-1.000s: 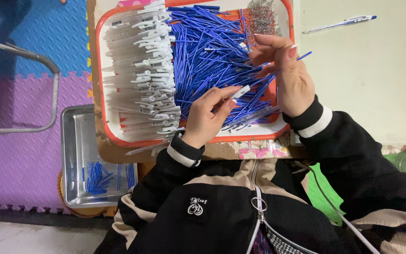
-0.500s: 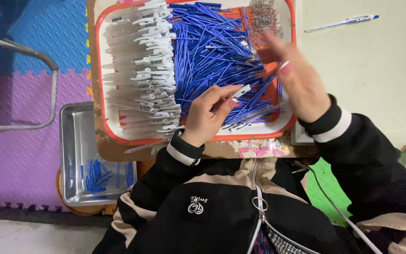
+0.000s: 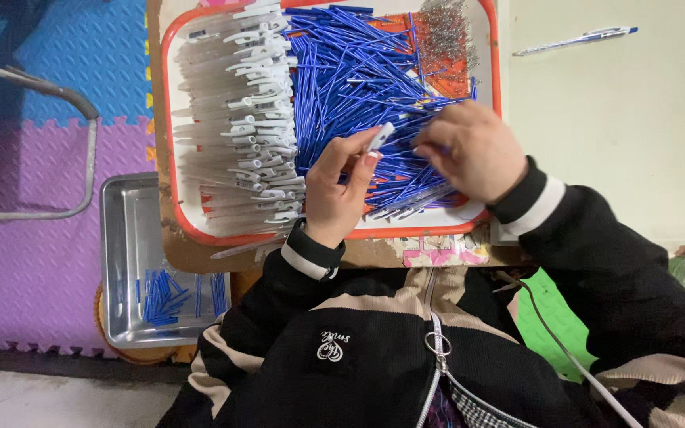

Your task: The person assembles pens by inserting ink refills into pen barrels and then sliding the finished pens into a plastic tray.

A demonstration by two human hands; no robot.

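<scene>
Left hand [image 3: 334, 190] pinched on a clear pen barrel [image 3: 376, 139] with a white clip, held just above the blue refills [image 3: 358, 75] in the red-rimmed tray [image 3: 170, 143]; right hand [image 3: 473, 150] curled knuckles-up over the refills, fingertips hidden, so grip impossible to tell. Light, stiff, smooth and probably slippery; best gripped mid-shaft. Clear barrels [image 3: 231, 119] stacked at the tray's left, tiny springs [image 3: 445, 32] at its top right, finished blue pens in the steel pan [image 3: 120, 230] below.

The right hand [image 3: 473, 150] has dropped from above the tray onto the blue refills [image 3: 358, 79]
</scene>
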